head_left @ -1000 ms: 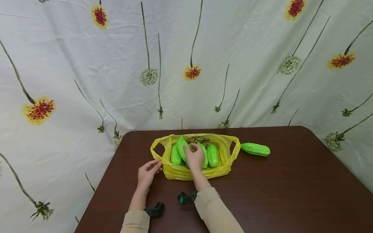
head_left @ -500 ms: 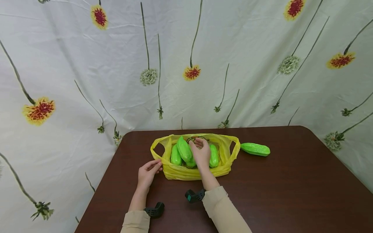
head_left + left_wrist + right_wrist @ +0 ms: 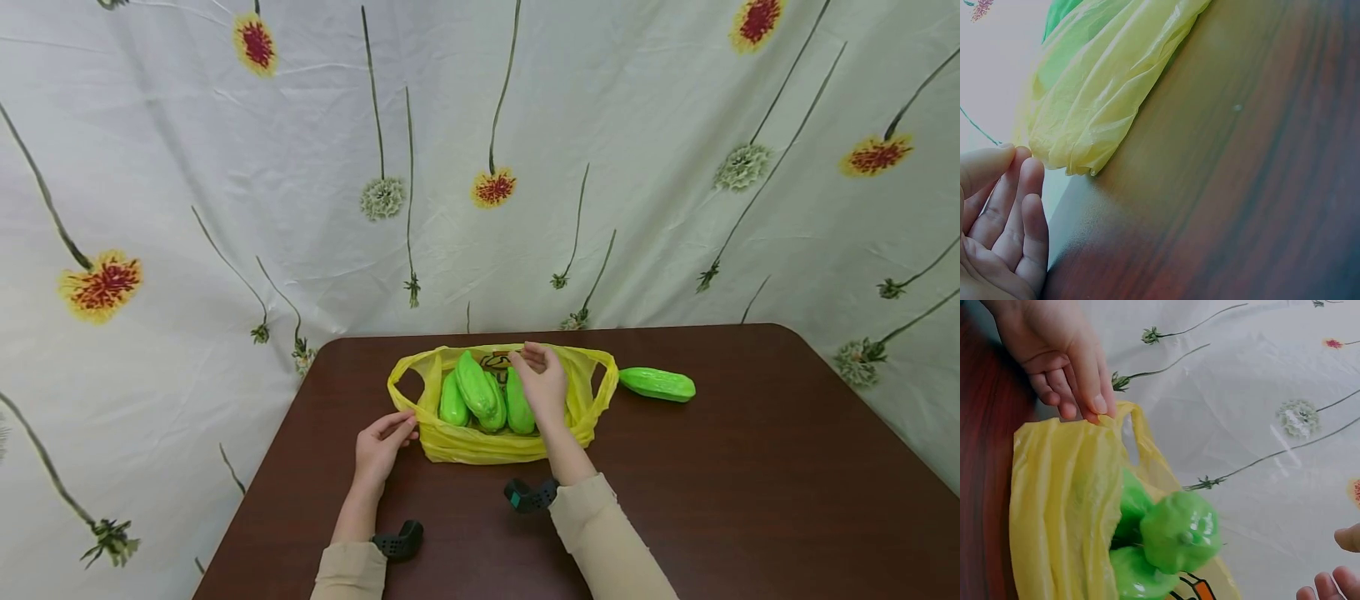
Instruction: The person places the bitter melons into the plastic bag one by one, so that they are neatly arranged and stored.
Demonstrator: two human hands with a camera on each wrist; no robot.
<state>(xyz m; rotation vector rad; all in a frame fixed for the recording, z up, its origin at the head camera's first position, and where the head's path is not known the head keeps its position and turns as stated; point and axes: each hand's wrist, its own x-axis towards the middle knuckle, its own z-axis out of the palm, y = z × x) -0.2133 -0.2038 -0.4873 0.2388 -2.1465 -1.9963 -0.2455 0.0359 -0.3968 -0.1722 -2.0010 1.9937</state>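
A yellow plastic bag [image 3: 487, 450] lies with its mouth spread toward me. Inside it sit several bright green, ridged gourds [image 3: 476, 385]. My left hand [image 3: 378, 450] pinches the bag's rim near its left handle between thumb and fingertip. The left wrist view shows those fingers [image 3: 999, 212] at the bag's edge. My right hand [image 3: 545, 387] hovers over the right part of the bag, fingers loosely bent and apart, with nothing seen in them. It hides what lies right of the rightmost visible gourd [image 3: 520, 404]. One loose gourd [image 3: 657, 385] lies outside, right of the bag.
The dark brown table [image 3: 750, 475] holds the bag toward its far edge. Behind it hangs a pale flower-printed cloth [image 3: 660, 167]. Black bands [image 3: 400, 542] sit on both wrists, by the rolled-up sleeves [image 3: 348, 573].
My right hand has moved rightward across the bag's mouth, uncovering the middle gourds and covering the right part. My left hand keeps its place on the rim.
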